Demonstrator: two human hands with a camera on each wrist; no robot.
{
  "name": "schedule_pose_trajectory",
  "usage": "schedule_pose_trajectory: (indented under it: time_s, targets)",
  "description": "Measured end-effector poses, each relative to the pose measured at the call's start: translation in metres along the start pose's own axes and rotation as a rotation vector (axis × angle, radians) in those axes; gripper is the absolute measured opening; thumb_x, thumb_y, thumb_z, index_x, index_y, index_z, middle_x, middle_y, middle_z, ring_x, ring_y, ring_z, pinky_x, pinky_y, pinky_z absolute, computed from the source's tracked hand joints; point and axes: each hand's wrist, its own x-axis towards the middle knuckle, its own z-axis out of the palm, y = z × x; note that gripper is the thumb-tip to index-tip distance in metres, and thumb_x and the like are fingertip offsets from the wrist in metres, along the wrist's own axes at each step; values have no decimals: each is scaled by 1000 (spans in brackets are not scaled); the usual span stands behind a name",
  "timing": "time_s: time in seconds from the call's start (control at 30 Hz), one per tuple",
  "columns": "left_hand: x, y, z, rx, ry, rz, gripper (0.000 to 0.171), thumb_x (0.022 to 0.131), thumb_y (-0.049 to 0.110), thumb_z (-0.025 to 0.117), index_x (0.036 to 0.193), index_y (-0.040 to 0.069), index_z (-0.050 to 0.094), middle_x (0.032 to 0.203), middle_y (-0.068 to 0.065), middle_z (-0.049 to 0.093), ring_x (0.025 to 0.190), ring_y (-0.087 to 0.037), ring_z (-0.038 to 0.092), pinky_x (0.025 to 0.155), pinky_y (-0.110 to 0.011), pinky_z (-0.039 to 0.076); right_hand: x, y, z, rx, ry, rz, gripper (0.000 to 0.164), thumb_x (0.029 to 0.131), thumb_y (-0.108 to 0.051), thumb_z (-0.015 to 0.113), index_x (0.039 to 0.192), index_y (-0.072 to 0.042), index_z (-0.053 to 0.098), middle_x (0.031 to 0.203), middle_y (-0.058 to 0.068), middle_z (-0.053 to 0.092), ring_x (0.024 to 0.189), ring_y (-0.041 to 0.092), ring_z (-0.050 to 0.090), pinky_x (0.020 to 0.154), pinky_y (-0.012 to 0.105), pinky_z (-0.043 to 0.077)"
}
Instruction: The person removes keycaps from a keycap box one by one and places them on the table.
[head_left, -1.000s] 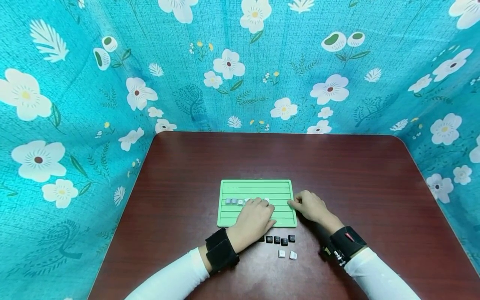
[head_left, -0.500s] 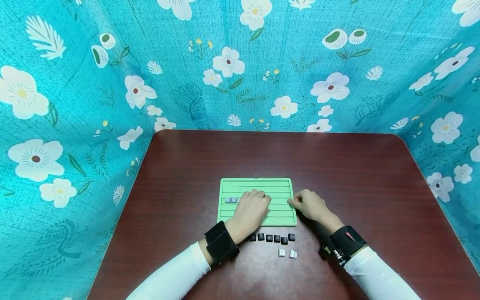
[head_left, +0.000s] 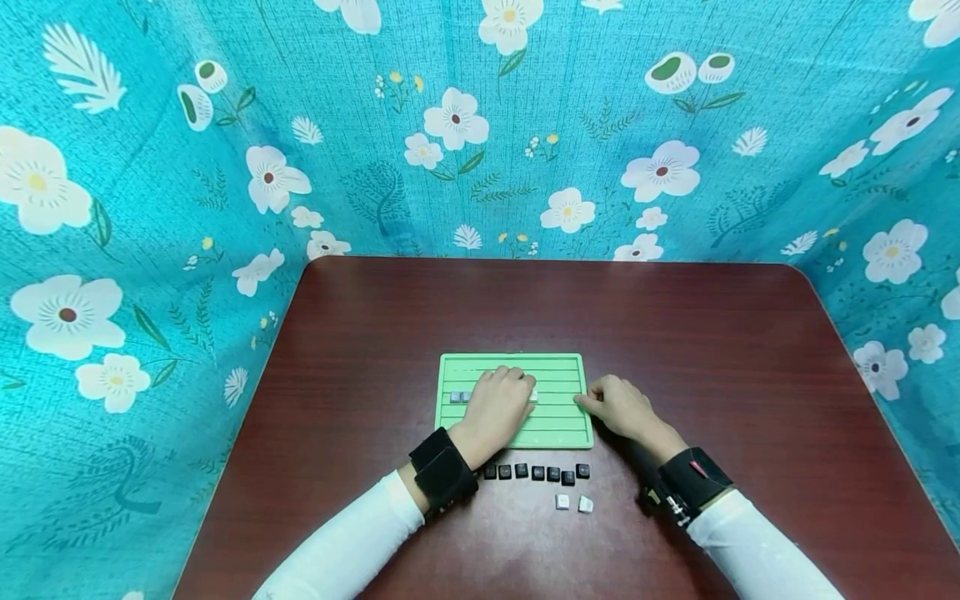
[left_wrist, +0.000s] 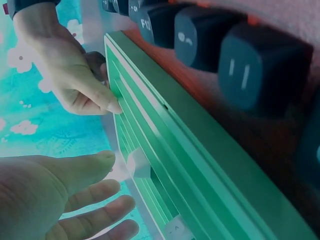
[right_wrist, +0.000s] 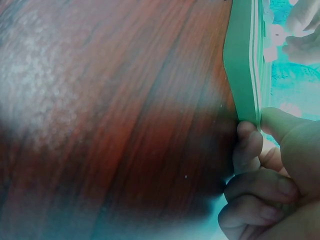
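Note:
A light green ridged board (head_left: 558, 422) lies on the table, with small keycaps along one of its grooves. Grey keycaps (head_left: 455, 397) show at the left of that row; my left hand (head_left: 493, 410) is over its middle and hides part of it. In the left wrist view, the thumb and loosely extended fingers (left_wrist: 100, 210) hold nothing visible, and a white keycap (left_wrist: 139, 163) sits in the groove close by. At the board's right edge, my right hand (head_left: 621, 408) pinches the rim between thumb and curled forefinger, as the right wrist view shows.
Several black keycaps (head_left: 537, 473) stand in a row on the dark wooden table (head_left: 675, 325), just in front of the board. Nearer still are two white keycaps (head_left: 562, 502). A blue floral cloth (head_left: 375, 167) hangs behind the table.
My left hand has moved left and away from me over the board, uncovering more black keycaps in front. The right hand keeps its hold on the rim. The head view has shifted slightly.

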Motion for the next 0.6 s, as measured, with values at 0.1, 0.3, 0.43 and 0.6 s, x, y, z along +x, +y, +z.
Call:
schedule_pose_trajectory:
  time_s: [0.1, 0.3, 0.43, 0.6]
  targets:
    - [2, -1, 1, -12, -9, -4, 27, 80, 33, 70, 99, 14, 69, 90, -1, 65, 79, -18, 59, 67, -31, 48, 0, 0, 0, 3, 2, 0, 46, 89, -38, 58, 54, -16, 40, 48, -6, 28, 41, 12, 26, 42, 26, 16]
    - [4, -1, 4, -30, -39, -11, 27, 81, 33, 69, 100, 14, 69, 91, -1, 66, 80, -17, 59, 69, -32, 49, 0, 1, 1, -6, 2, 10, 46, 89, -39, 58, 54, -16, 40, 48, -7, 28, 42, 11, 26, 42, 26, 16]
    - [6, 1, 3, -27, -48, -7, 27, 81, 33, 69, 100, 14, 69, 91, -1, 66, 80, -17, 59, 69, -32, 50, 1, 1, 0, -5, 3, 11, 46, 89, -39, 59, 53, -16, 40, 48, -7, 28, 42, 11, 26, 42, 26, 15]
    - [8, 2, 6, -13, -47, 1, 26, 79, 32, 71, 98, 14, 69, 88, 0, 66, 78, -17, 60, 67, -31, 49, 0, 1, 0, 0, 6, 6, 46, 89, -38, 59, 53, -16, 40, 48, -7, 28, 42, 11, 26, 43, 26, 15]
